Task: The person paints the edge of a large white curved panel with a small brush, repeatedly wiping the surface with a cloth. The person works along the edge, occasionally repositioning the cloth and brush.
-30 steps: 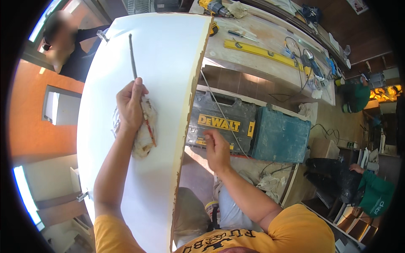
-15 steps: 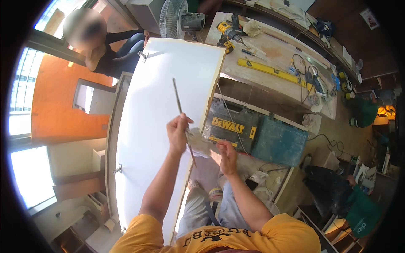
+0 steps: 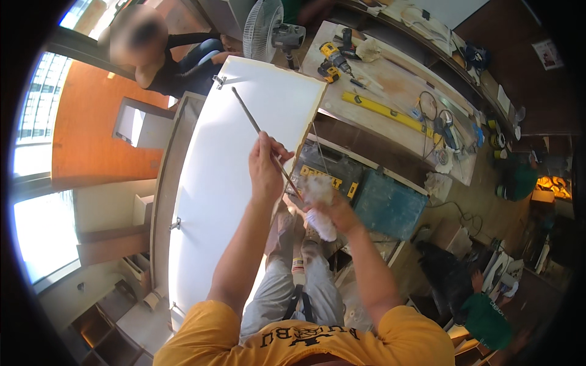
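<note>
My left hand (image 3: pixel 266 168) is closed around a long thin stick (image 3: pixel 245 111), dark grey at its far end and brownish toward the near end. The stick slants over the white panel (image 3: pixel 238 183), and its near end reaches toward my right hand (image 3: pixel 339 212). A crumpled white rag (image 3: pixel 318 189) is bunched in that right hand, hanging down below the fingers. Metal hinges, such as the one at the far corner (image 3: pixel 218 81), are fixed along the panel's left edge. Whether the rag touches the stick is hard to tell.
Beyond the panel a person (image 3: pixel 177 61) sits near a standing fan (image 3: pixel 264 30). The workbench (image 3: pixel 390 79) on the right carries a yellow drill (image 3: pixel 334 56) and a yellow level (image 3: pixel 387 111). Black (image 3: pixel 342 168) and teal (image 3: pixel 390 201) tool cases lie below it. Another person in green (image 3: pixel 485 320) is at right.
The white rag, earlier hanging by my left hand, is now in my right hand. My left hand has moved slightly farther out with the stick, which leans more to the left.
</note>
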### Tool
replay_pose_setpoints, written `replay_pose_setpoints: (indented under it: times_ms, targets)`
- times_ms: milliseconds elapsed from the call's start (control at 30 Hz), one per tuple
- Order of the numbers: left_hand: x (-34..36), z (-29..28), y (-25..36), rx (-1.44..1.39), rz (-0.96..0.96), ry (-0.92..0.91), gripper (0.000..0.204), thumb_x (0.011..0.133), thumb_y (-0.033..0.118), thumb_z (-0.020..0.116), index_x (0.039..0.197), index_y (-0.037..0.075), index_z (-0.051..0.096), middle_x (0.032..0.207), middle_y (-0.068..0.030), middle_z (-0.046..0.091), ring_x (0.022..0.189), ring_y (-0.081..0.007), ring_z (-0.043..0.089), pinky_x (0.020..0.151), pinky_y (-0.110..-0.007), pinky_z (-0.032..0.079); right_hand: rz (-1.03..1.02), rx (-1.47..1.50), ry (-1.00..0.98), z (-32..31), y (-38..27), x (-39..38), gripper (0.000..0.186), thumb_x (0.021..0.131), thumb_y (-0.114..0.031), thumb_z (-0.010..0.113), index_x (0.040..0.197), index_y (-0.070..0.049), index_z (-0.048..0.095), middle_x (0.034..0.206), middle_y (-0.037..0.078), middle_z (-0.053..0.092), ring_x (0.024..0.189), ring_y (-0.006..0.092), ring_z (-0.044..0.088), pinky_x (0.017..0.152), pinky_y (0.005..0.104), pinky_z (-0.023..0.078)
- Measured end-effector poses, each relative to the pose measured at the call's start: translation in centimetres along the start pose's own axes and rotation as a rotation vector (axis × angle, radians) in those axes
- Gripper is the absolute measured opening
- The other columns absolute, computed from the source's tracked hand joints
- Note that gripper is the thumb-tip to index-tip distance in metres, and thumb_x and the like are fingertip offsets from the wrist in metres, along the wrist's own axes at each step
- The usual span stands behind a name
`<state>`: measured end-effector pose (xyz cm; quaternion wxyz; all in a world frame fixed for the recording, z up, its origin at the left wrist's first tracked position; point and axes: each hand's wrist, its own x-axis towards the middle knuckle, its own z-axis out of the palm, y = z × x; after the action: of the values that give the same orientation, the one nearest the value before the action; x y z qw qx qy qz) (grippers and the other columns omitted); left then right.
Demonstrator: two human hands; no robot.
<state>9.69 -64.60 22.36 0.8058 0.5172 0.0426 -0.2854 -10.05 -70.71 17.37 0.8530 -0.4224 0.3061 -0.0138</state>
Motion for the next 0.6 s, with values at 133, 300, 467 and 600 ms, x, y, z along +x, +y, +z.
replay_pose_setpoints:
  times_ms: [133,300,467,600]
  targets:
    - [9.4,-8.1,-2.6,0.804,0.160,0.108,0.041,0.106,0.040,0.060,0.083,0.005,0.060,0.060,-0.0021,0.050,0.054,-0.0185,0.044,0.055,-0.037,0.040,-0.103,-0.215,0.400,-7.2,-3.4,7.7,0.058,0.096,-0.051,0.072,0.126,-0.002,0.065,0.106,0.005,0.069,0.094,0.0144,0.062,0.085,0.0303,0.051]
    - [15.4,-17.8,-7.3,1.439,0.356,0.279,0.030,0.106,0.032,0.058,0.090,0.007,0.060,0.077,-0.0118,0.062,0.074,-0.0348,0.060,0.071,-0.046,0.046,-0.275,-0.922,0.576,-13.1,-13.4,20.5,0.064,0.098,-0.056,0.064,0.127,0.001,0.064,0.107,0.019,0.072,0.098,0.0334,0.068,0.089,0.0411,0.052]
    - [15.7,-19.7,-9.1,1.603,0.488,0.218,0.023,0.105,0.029,0.060,0.091,0.010,0.059,0.085,-0.0050,0.065,0.080,-0.0282,0.063,0.075,-0.043,0.046,-0.598,-1.591,0.460,-15.4,-18.1,34.7,0.042,0.097,-0.036,0.063,0.129,-0.009,0.067,0.121,0.022,0.071,0.113,0.0417,0.066,0.093,0.0488,0.052]
    - [15.6,-20.2,-8.9,1.579,0.485,0.264,0.023,0.104,0.026,0.061,0.090,0.009,0.058,0.083,-0.0055,0.063,0.078,-0.0282,0.062,0.074,-0.041,0.047,-0.412,-1.622,0.333,-7.6,-19.2,42.2,0.033,0.095,-0.024,0.063,0.126,-0.014,0.071,0.120,0.019,0.072,0.113,0.0394,0.067,0.094,0.0466,0.052]
